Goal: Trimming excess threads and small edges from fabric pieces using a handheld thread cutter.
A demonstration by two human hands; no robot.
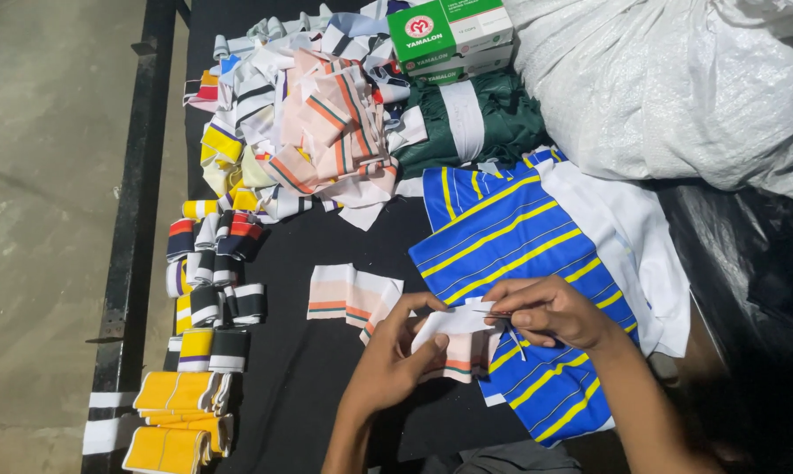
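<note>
fingers of both hands, left hand point(395, 355) and right hand point(550, 309), pinch pale striped cloth piece point(456, 338).

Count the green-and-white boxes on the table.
2: a stacked pair at the top edge, the upper box lying on the lower box, beside the white sack. More may be hidden underneath.

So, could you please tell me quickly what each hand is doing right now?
Left hand: closed on the pale striped cloth strip.
Right hand: pinching the same strip's top edge, fingers closed.
</note>
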